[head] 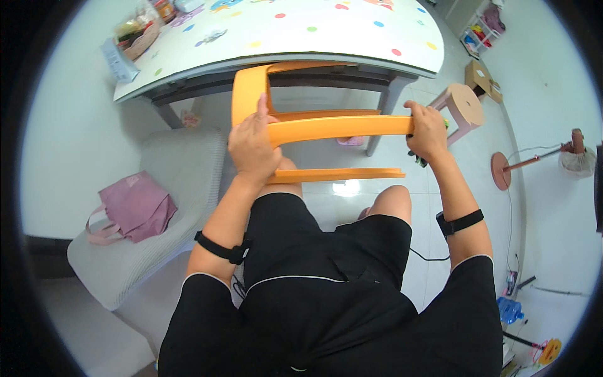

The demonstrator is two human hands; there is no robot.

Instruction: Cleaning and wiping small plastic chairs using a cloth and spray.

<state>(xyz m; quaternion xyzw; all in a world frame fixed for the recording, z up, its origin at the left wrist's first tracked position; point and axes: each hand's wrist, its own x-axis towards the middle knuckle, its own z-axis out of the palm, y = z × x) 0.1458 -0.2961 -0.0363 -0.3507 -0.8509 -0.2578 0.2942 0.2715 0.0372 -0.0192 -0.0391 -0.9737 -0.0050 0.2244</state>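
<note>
An orange plastic stool lies on its side before me, its seat to the left and its legs pointing right. One lower leg reaches across above the floor near my knees. My left hand grips the stool where a leg meets the seat, the thumb pointing up along the side. Around the free end of that same leg, my right hand is closed. Something small and dark shows below the right hand, too unclear to name. The far side of the stool partly passes under the table edge.
A white table with coloured dots stands ahead. At left, a pink bag rests on a grey cushioned bench. Rightward are a beige stool, a cardboard box and a lamp stand. A pink shoe lies under the table.
</note>
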